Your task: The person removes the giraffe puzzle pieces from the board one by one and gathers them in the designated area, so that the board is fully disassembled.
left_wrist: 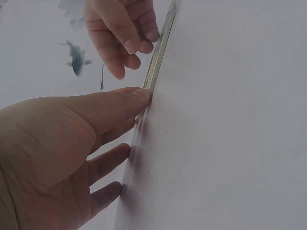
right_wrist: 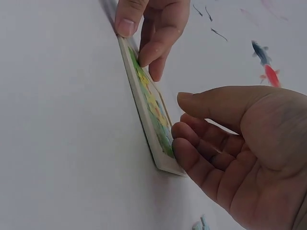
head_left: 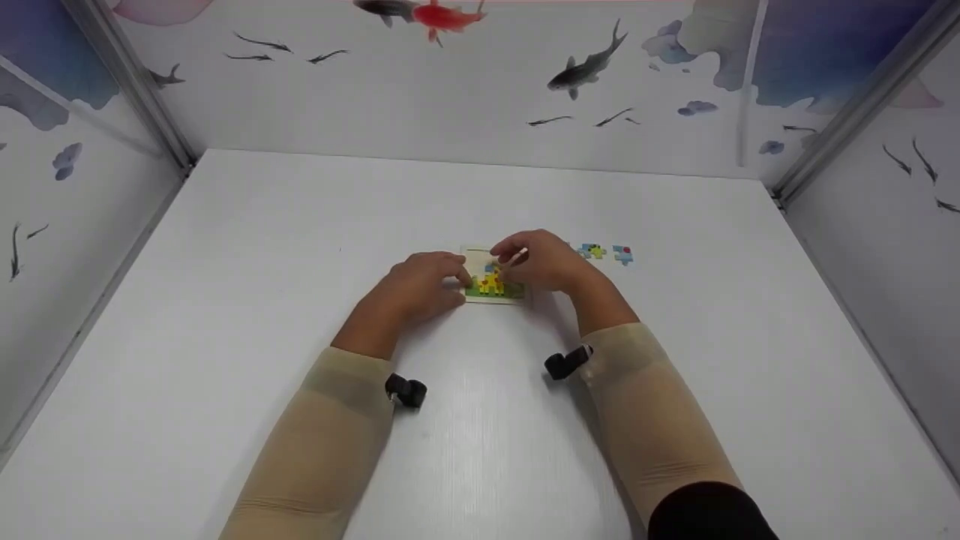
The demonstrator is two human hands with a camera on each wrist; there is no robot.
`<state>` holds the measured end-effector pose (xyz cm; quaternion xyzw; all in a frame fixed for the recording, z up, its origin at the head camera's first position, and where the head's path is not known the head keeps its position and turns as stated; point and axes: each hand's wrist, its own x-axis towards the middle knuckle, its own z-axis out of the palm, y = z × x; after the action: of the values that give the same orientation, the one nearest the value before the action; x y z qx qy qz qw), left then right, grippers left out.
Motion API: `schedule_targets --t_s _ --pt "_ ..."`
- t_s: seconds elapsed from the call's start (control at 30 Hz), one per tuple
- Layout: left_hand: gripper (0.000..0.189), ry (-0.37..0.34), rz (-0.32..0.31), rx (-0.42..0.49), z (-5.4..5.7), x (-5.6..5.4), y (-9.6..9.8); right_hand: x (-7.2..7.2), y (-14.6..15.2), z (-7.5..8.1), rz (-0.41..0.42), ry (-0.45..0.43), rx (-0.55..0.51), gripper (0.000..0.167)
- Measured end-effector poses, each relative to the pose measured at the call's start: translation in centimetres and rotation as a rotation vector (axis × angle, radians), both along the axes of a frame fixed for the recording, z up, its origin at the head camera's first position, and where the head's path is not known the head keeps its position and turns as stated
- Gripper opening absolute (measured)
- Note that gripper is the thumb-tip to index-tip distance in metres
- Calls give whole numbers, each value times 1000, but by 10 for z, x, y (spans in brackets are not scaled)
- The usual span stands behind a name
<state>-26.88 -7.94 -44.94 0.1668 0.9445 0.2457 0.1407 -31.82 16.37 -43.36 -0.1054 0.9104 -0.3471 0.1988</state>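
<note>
A small jigsaw puzzle board (head_left: 475,262) lies on the white table, partly filled with yellow, green and blue pieces that form a giraffe picture (head_left: 489,283). At its left end my left hand (head_left: 426,286) grips the board, thumb at the near edge and index finger on top. My right hand (head_left: 546,261) hovers over the board's right part with bent fingers. In the right wrist view, nothing shows between the right thumb and fingers, and the lower fingertips (right_wrist: 184,153) are right at the frame's edge. The right hand hides part of the board in the head view.
Loose jigsaw pieces, one yellow and blue (head_left: 592,251) and one blue with red (head_left: 623,254), lie to the right of the right hand. White panels with painted fish (head_left: 589,71) enclose the table (head_left: 465,450) at the back and sides.
</note>
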Motion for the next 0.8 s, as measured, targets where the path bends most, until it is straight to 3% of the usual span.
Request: schedule_targets --t_s 0.27,0.8 --pt "30 14 -16 -19 0 0 0 1 -3 -3 -12 -51 51 38" --pt "32 25 -8 -23 -2 -1 1 4 -9 -7 97 34 140 41"
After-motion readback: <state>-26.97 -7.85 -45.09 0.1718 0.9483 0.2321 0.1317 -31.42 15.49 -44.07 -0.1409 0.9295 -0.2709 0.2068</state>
